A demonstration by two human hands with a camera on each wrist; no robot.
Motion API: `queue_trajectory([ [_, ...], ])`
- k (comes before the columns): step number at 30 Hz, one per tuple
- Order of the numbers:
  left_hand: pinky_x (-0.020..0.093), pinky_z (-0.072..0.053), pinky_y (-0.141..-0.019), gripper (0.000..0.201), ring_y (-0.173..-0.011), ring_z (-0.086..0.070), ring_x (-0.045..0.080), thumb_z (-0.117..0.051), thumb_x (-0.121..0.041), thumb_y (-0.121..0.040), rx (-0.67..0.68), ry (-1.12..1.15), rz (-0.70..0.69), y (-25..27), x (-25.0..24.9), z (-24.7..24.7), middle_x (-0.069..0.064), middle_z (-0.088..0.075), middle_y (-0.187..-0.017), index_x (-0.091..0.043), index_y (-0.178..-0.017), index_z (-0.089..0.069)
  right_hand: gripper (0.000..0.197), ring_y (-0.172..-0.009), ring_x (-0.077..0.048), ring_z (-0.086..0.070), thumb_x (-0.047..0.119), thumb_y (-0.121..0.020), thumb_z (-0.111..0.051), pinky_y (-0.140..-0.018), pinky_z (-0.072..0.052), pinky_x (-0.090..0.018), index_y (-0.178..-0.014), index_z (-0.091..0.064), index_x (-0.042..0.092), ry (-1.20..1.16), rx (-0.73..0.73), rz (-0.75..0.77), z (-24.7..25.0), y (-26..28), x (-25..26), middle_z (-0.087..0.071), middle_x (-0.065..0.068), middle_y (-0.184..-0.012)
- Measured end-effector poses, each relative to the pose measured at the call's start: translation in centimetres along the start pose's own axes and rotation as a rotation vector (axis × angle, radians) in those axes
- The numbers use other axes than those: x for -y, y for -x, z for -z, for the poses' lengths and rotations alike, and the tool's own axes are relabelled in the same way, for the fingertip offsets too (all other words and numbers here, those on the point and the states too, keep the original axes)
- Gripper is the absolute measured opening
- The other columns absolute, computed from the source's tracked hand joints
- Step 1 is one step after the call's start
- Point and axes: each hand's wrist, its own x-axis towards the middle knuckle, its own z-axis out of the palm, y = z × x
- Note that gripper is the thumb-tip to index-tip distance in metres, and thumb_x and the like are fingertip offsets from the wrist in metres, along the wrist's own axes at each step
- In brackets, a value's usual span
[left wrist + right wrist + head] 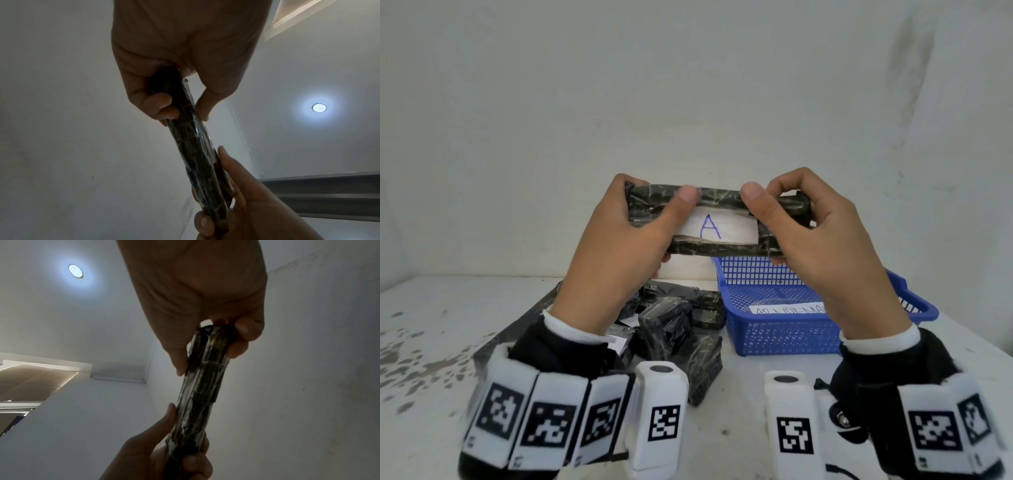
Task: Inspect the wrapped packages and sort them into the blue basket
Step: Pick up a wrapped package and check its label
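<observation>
I hold a black wrapped package (719, 197) up in front of the wall, level and lengthways, its white label with a blue letter A (722, 228) facing me. My left hand (633, 233) grips its left end, thumb on the front. My right hand (808, 233) grips the right end the same way. The left wrist view shows the package (191, 138) edge-on, left hand (174, 65) above and right hand (251, 194) below. In the right wrist view the package (201, 386) runs from my right hand (205, 296) to my left hand (164, 451). The blue basket (784, 342) stands on the table below.
A pile of several black wrapped packages (681, 322) lies on a dark flat sheet (517, 329) left of the basket. A white paper strip with writing (787, 310) lies inside the basket. The white table (431, 342) is speckled at the left. A wall rises close behind.
</observation>
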Motion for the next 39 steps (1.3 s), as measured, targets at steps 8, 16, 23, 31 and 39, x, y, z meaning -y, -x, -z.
queue_trajectory([
  [8,0.031,-0.040,-0.064,0.037,-0.054,-0.050,0.008,-0.073,-0.055,-0.071,-0.025,-0.074,-0.022,0.1,0.2,-0.2,-0.010,-0.059,-0.067,-0.030,-0.082,-0.048,0.039,-0.053,-0.003,-0.053,0.052,-0.072,-0.077,-0.051,-0.044,-0.021,-0.084,-0.055,0.021,0.004,0.018,0.024,-0.1,0.0,-0.2,-0.061,0.015,-0.061],
  [16,0.024,-0.040,-0.048,0.020,-0.048,-0.052,0.010,-0.054,-0.041,-0.094,-0.013,-0.003,-0.014,-0.5,1.2,-0.5,0.000,-0.058,-0.071,-0.022,-0.089,-0.049,0.059,-0.098,-0.011,-0.066,0.045,-0.081,-0.078,-0.088,-0.052,-0.028,-0.127,-0.041,0.048,0.088,0.109,-0.054,1.4,-0.4,-0.9,-0.066,0.011,-0.117],
  [23,0.032,-0.044,-0.054,0.027,-0.051,-0.054,0.013,-0.055,-0.038,-0.094,0.015,0.077,0.026,-0.3,1.9,-1.7,-0.010,-0.060,-0.056,-0.014,-0.102,-0.047,0.035,-0.074,-0.015,-0.073,0.025,-0.088,-0.074,-0.063,-0.056,-0.027,-0.120,-0.060,0.025,-0.065,0.007,-0.141,3.6,-1.0,-2.2,-0.075,0.001,-0.102],
  [31,0.042,-0.053,-0.089,0.074,-0.087,-0.068,0.019,-0.040,-0.073,-0.074,0.215,-0.092,0.238,-0.1,3.6,-6.0,-0.005,-0.066,-0.095,-0.024,-0.128,-0.031,0.022,-0.078,-0.014,-0.071,0.015,-0.092,-0.071,-0.067,-0.054,-0.021,-0.112,-0.066,0.019,-0.022,-0.079,-0.236,8.9,-1.5,-6.6,-0.073,0.000,-0.094],
  [39,0.047,-0.035,-0.111,0.080,-0.133,-0.041,0.028,-0.053,-0.066,-0.084,0.470,-0.542,0.229,-0.3,11.4,-11.7,0.010,-0.045,-0.143,-0.013,-0.142,-0.035,0.029,-0.077,-0.022,-0.065,0.010,-0.088,-0.074,-0.076,-0.056,-0.037,-0.103,-0.050,0.018,0.305,-0.254,-0.485,15.7,-3.4,-14.5,-0.066,-0.009,-0.092],
])
